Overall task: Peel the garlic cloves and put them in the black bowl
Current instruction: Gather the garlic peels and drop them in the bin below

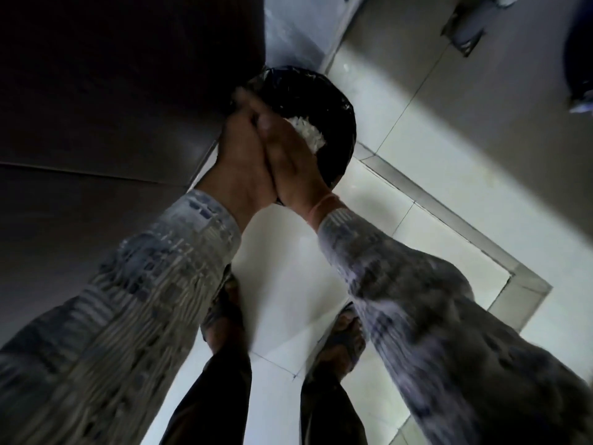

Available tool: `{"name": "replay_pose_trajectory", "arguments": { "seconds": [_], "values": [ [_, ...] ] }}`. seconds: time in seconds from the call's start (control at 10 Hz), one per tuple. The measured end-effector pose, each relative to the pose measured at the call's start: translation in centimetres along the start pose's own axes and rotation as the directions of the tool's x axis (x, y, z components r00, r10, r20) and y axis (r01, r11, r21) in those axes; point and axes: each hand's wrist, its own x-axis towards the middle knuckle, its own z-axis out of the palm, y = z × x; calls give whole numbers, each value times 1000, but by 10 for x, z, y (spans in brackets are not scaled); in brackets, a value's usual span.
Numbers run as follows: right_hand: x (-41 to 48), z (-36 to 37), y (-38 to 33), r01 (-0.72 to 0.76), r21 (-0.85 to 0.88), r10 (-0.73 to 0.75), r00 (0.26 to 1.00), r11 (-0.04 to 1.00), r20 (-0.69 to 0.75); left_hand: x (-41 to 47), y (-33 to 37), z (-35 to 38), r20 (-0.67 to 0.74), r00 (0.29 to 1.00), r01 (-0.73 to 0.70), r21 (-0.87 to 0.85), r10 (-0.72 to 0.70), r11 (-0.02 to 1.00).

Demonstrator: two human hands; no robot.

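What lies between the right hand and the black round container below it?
Head view: a white flaky clump lies against the right hand, above the black container. Blur hides what it is.

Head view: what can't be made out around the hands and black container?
All in the head view:
- White flaky material: blurred, partly behind the right hand; peel or cloves unclear.
- Black container: dark, partly covered by both hands; contents unseen.
- Left hand: fingertips motion-blurred; grip unclear.
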Motion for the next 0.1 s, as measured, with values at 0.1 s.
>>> {"name": "replay_pose_trajectory", "arguments": {
  "seconds": [0.1],
  "values": [
    [3,-1,-3,-75,-30,74,997,997,-30,-2,-2,8,-14,993,-113,45,113,993]
  ]
}}
